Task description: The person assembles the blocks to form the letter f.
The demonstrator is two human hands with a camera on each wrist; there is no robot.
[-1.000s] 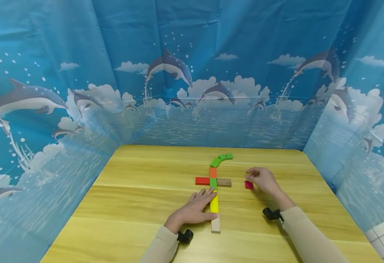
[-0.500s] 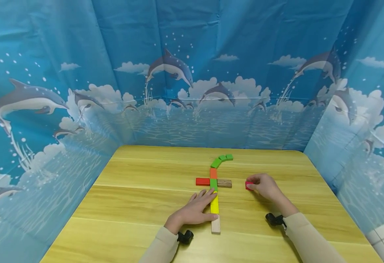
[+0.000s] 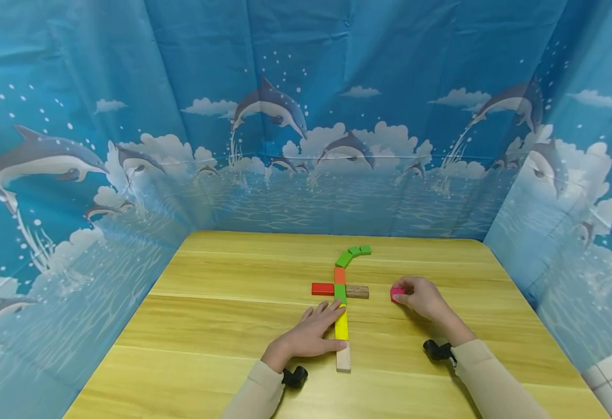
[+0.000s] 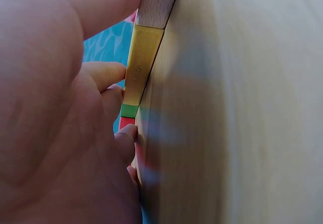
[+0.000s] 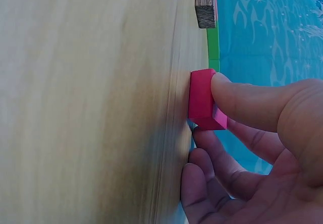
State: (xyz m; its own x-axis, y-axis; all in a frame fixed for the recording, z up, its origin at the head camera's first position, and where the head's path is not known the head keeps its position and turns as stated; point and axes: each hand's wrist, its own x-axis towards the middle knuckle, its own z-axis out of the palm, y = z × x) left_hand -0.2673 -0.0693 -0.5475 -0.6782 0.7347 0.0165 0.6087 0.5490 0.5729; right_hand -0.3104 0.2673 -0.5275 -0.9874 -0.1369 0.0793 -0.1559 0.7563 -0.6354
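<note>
My right hand (image 3: 425,299) pinches a small pink-red block (image 5: 202,95) between thumb and fingers, on or just above the table, right of a block figure. My left hand (image 3: 308,334) lies with fingers spread along that figure. Its fingertips touch the upper end of the yellow block (image 3: 342,327), and its thumb rests on the pale wooden block (image 3: 343,361) at the bottom. Above the yellow one lie a green block (image 3: 340,292) and an orange block (image 3: 340,276). A red block (image 3: 323,289) and a brown wood-grain block (image 3: 357,292) flank the green one.
Small green blocks (image 3: 344,259) curve up and rightward at the top of the figure. The wooden table (image 3: 206,326) has its far edge against a blue dolphin-print curtain (image 3: 264,192). Dark wrist cameras (image 3: 295,377) sit on both wrists.
The right hand has come down onto the pink-red block and taken hold of it; the block looks slightly tilted now. The left hand has stayed where it was.
</note>
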